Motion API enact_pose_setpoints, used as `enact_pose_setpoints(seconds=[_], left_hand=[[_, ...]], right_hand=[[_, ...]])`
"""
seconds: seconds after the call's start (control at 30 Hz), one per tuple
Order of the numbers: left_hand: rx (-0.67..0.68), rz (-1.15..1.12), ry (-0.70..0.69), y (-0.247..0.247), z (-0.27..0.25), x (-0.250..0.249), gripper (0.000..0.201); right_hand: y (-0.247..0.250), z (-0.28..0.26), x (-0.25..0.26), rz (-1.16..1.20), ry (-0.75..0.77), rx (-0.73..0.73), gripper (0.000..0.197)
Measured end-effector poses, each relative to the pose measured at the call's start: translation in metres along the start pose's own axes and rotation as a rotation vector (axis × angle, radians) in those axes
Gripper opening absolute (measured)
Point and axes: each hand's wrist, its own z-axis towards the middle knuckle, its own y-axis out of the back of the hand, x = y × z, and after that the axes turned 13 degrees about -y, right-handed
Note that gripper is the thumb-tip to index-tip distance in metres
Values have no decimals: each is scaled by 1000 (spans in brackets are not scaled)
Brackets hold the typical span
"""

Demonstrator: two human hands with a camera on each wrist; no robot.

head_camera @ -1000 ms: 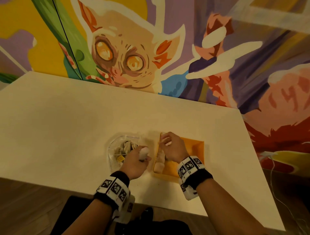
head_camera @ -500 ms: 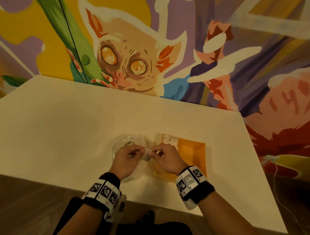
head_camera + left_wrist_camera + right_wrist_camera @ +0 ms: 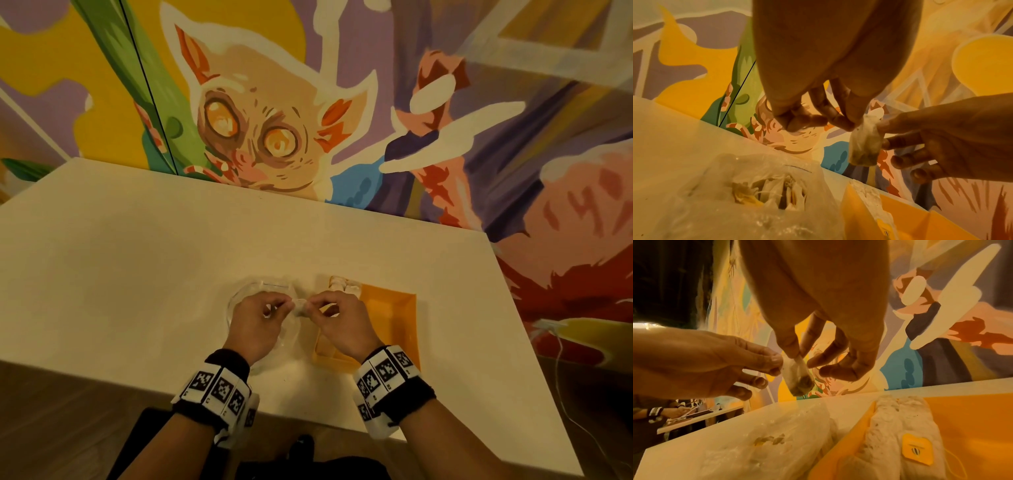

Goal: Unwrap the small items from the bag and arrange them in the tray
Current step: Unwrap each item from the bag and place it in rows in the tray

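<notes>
Your left hand point(image 3: 255, 325) hovers over the clear plastic bag point(image 3: 740, 199), which lies on the counter point(image 3: 137, 257) just left of the orange tray point(image 3: 394, 318). Its fingers point(image 3: 840, 120) pinch the top edge of one small wrapped tea bag point(image 3: 865, 144), held in the air above the gap between bag and tray. Your right hand point(image 3: 342, 325) pinches the same tea bag from the tray side. In the tray, white tea bags point(image 3: 898, 423) lie in rows along its left wall, one showing a yellow tag point(image 3: 917, 451).
</notes>
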Motion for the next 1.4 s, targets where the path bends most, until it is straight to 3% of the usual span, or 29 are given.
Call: enact_pose_setpoints(seconds=[0.17,0.47,0.67,0.77,0.93,1.0,1.13,1.23,1.4], left_hand=[[-24,-21,-8,0,1,-3,13],[-11,-86,-3,-1,3,0,18],[-57,-104,214,9,4,21,18],[19,-53,297,16,4,38,11],[226,95,357,15,6,54,35],[279,158,353,12,10,55,41],[349,249,335,5,18,54,51],[358,324,308,2,24,51,42],[358,384,352,0,36,54,31]], right_hand=[[2,5,-6,-135,-18,-31,2],[2,7,-2,-167,-31,87,11],[29,26,-23,-260,-239,52,7],[46,38,-40,-391,-410,49,12],[47,46,-59,-408,-689,114,11],[43,49,-64,-460,-728,125,13],[33,59,-71,-452,-745,146,35],[32,61,-69,-551,-765,89,48],[30,64,-67,-523,-835,99,41]])
